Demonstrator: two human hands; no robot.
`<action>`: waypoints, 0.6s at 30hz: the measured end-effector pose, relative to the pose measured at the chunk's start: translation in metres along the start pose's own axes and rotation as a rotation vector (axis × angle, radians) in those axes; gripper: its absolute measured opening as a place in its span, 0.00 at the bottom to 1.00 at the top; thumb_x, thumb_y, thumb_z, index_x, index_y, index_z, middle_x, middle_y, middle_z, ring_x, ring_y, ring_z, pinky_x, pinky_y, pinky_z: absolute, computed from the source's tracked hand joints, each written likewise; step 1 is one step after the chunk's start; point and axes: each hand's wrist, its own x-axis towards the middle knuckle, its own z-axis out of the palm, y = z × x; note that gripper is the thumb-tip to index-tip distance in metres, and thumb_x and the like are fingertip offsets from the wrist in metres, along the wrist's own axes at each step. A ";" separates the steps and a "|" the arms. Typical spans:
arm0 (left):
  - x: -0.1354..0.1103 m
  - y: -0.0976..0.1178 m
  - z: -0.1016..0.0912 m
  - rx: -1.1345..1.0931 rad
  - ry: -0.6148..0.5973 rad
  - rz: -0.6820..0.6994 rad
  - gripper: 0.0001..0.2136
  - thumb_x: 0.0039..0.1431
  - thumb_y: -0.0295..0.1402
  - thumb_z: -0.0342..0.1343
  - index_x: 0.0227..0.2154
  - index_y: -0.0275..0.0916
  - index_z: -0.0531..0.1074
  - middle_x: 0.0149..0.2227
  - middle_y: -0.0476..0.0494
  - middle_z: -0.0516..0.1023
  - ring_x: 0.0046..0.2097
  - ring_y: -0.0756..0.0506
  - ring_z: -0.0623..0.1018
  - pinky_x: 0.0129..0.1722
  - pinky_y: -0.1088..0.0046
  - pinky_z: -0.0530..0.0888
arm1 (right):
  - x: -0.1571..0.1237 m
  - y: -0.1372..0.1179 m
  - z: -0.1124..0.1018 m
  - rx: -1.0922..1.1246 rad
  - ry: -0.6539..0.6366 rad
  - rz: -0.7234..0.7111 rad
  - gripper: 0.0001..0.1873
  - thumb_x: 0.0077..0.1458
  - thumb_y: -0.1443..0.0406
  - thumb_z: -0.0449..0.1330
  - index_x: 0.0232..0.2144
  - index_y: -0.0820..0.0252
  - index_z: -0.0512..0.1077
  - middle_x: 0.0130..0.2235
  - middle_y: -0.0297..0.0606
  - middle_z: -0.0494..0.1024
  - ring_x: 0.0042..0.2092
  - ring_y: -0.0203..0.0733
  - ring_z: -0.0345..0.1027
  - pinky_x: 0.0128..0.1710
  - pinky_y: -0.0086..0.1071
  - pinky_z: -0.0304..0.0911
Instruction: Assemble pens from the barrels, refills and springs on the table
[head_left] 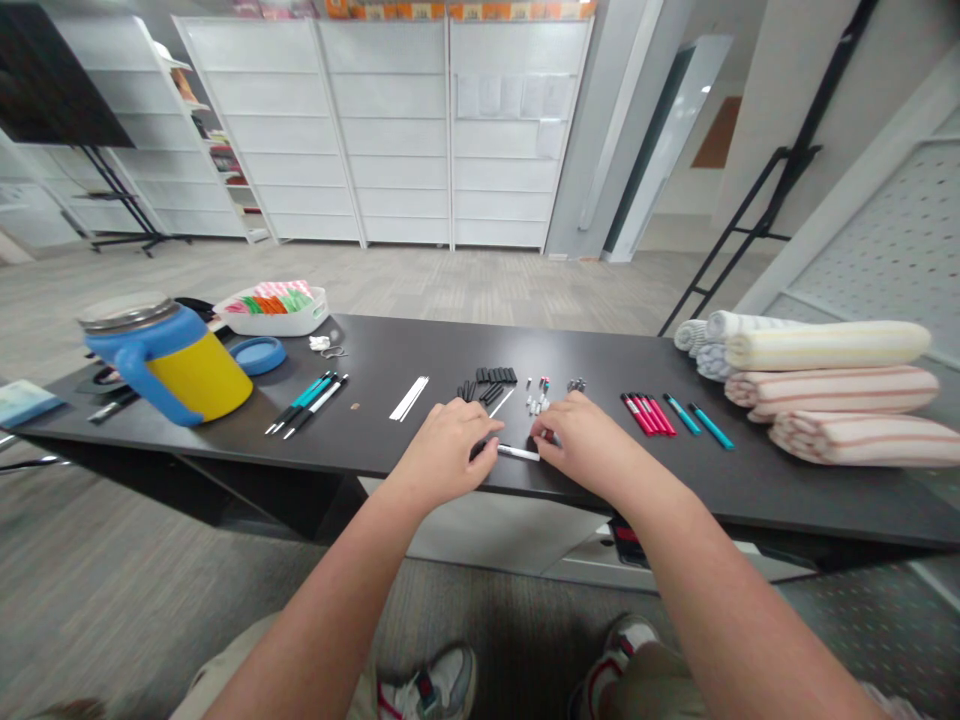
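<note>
A white pen barrel (pixel 519 453) lies level between my hands, close to the table's front edge. My left hand (pixel 446 450) is closed on its left end, where a dark part shows among the fingers. At the other end, my right hand (pixel 577 445) pinches the barrel; its fingers partly hide a small piece. Just beyond are black pen grips (pixel 496 375), black clips (pixel 491 393), a thin white refill (pixel 502 402) and small white and metallic pieces (pixel 537 395). More white refills (pixel 409 398) lie left of my left hand.
Teal, black and white pens (pixel 307 403) lie left, near a blue-yellow mug (pixel 187 365), its blue lid (pixel 257 355) and a white basket (pixel 289 319). On the right are red barrels (pixel 649 414), teal barrels (pixel 697 420) and rolled towels (pixel 832 390) on the dark table (pixel 600 350).
</note>
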 end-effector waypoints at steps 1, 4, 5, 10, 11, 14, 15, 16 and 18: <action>0.000 0.000 0.000 -0.004 -0.005 0.000 0.11 0.68 0.32 0.56 0.50 0.44 0.79 0.45 0.42 0.80 0.48 0.39 0.75 0.46 0.59 0.69 | 0.000 0.001 0.000 0.006 -0.009 0.006 0.07 0.54 0.72 0.66 0.30 0.57 0.82 0.32 0.40 0.84 0.38 0.50 0.72 0.45 0.42 0.63; 0.000 0.000 -0.001 -0.016 -0.022 0.004 0.11 0.68 0.33 0.58 0.50 0.44 0.79 0.45 0.42 0.80 0.49 0.39 0.75 0.47 0.59 0.69 | -0.002 0.006 0.002 0.027 -0.032 0.025 0.06 0.55 0.71 0.68 0.31 0.56 0.83 0.33 0.40 0.85 0.39 0.51 0.73 0.46 0.42 0.64; 0.000 0.000 -0.001 -0.019 -0.028 0.006 0.11 0.68 0.34 0.59 0.50 0.44 0.79 0.45 0.43 0.80 0.49 0.39 0.75 0.47 0.59 0.69 | -0.002 0.007 0.003 0.033 -0.037 0.032 0.05 0.56 0.71 0.68 0.32 0.56 0.84 0.33 0.40 0.85 0.39 0.51 0.73 0.46 0.42 0.65; 0.001 -0.002 -0.001 -0.029 -0.058 0.009 0.11 0.67 0.38 0.61 0.49 0.45 0.80 0.44 0.43 0.80 0.48 0.39 0.75 0.48 0.60 0.69 | -0.006 0.010 0.003 0.050 -0.026 0.032 0.06 0.56 0.71 0.69 0.31 0.55 0.83 0.32 0.39 0.85 0.38 0.50 0.74 0.43 0.41 0.65; 0.001 -0.002 -0.001 -0.029 -0.066 0.011 0.10 0.68 0.39 0.61 0.49 0.45 0.80 0.43 0.43 0.80 0.48 0.40 0.75 0.47 0.60 0.68 | -0.007 0.009 0.003 0.052 -0.011 0.027 0.06 0.57 0.71 0.69 0.31 0.55 0.83 0.32 0.39 0.85 0.37 0.50 0.74 0.43 0.41 0.65; 0.001 -0.003 0.000 -0.026 -0.084 0.016 0.09 0.68 0.39 0.61 0.47 0.46 0.81 0.42 0.44 0.80 0.48 0.40 0.75 0.46 0.60 0.68 | -0.011 0.005 0.000 0.053 0.038 0.037 0.05 0.59 0.69 0.68 0.32 0.54 0.82 0.33 0.39 0.85 0.38 0.50 0.74 0.43 0.41 0.65; 0.001 -0.004 0.000 -0.026 -0.086 0.018 0.09 0.68 0.39 0.61 0.47 0.46 0.81 0.42 0.44 0.80 0.48 0.40 0.75 0.46 0.60 0.68 | -0.013 0.004 -0.001 0.057 0.058 0.049 0.05 0.60 0.68 0.67 0.33 0.55 0.82 0.34 0.39 0.85 0.39 0.51 0.74 0.43 0.41 0.66; 0.001 -0.004 0.000 -0.026 -0.087 0.020 0.09 0.68 0.39 0.61 0.47 0.46 0.81 0.42 0.44 0.80 0.48 0.40 0.75 0.46 0.60 0.68 | -0.015 0.003 -0.001 0.067 0.081 0.065 0.04 0.61 0.68 0.66 0.34 0.54 0.82 0.34 0.39 0.85 0.40 0.51 0.74 0.42 0.40 0.66; 0.002 -0.004 0.000 -0.030 -0.087 0.025 0.08 0.68 0.38 0.61 0.46 0.47 0.81 0.42 0.44 0.80 0.47 0.40 0.75 0.46 0.61 0.68 | -0.020 0.001 0.000 0.108 0.145 0.109 0.04 0.62 0.67 0.65 0.37 0.54 0.81 0.34 0.39 0.83 0.39 0.49 0.75 0.40 0.38 0.66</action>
